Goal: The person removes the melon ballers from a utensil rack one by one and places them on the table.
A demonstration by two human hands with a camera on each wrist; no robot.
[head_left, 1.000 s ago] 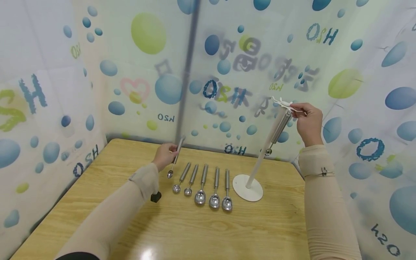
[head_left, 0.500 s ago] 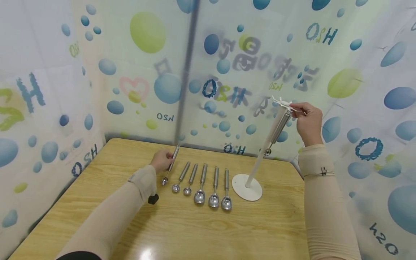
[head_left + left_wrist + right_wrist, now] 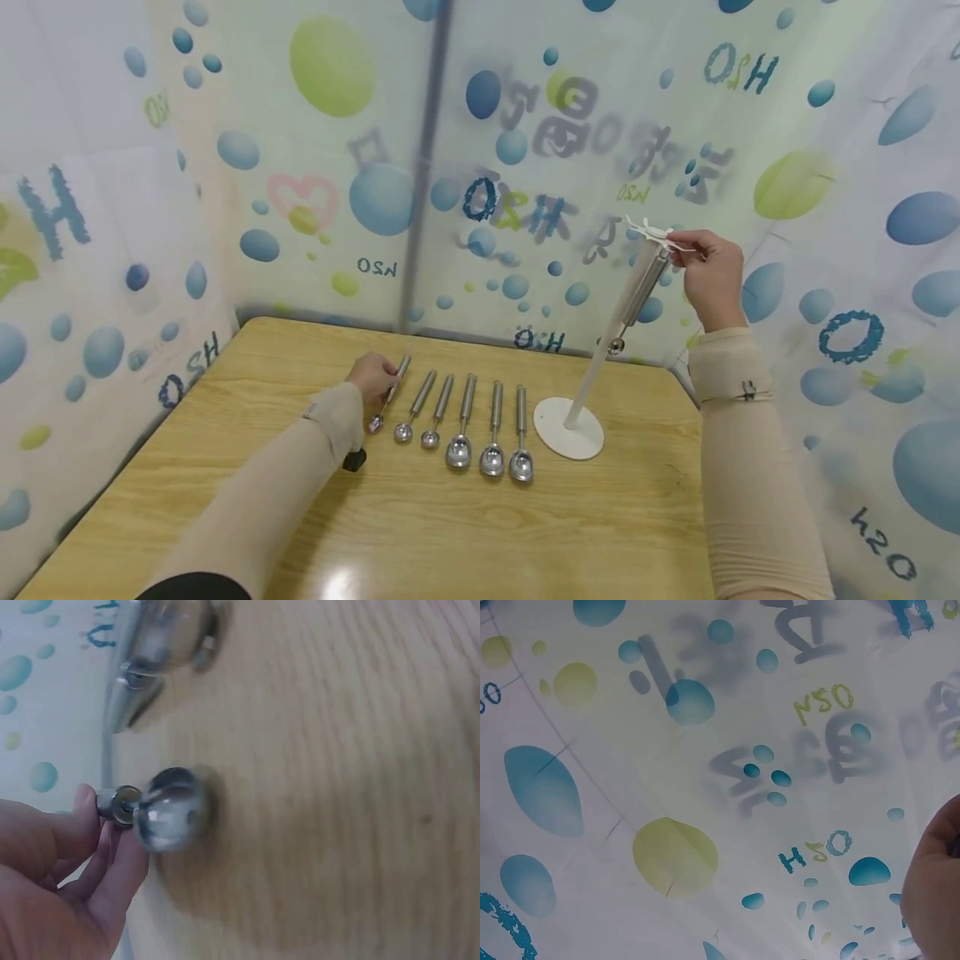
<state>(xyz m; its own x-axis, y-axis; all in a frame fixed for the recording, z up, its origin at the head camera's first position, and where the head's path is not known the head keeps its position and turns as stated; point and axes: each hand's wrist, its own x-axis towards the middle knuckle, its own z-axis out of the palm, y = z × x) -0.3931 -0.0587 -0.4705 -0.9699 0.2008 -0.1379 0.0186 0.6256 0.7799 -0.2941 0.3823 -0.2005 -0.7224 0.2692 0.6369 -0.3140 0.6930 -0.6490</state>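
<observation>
In the head view my left hand [image 3: 371, 377] pinches the handle of a small metal melon baller [image 3: 376, 423] at the left end of a row of scoops. The left wrist view shows its round bowl [image 3: 172, 811] close over the wooden table, thumb and fingers around the handle. My right hand [image 3: 712, 279] pinches an arm of the white hook top [image 3: 651, 232] of a tilted stand. From that top, near my fingers, hangs another metal melon baller [image 3: 643, 292]. Only an edge of the right hand [image 3: 937, 889] appears in the right wrist view.
Right of the left hand lie two small scoops [image 3: 403, 432] and three larger oval scoops [image 3: 492, 461], handles pointing away. The stand's round white base [image 3: 568, 450] is on the table [image 3: 600, 533] at their right. Printed curtains [image 3: 337, 167] enclose the back and sides.
My left hand has lowered the melon baller and brought it slightly left, toward the table beside the row. The right hand keeps its hold on the stand's top.
</observation>
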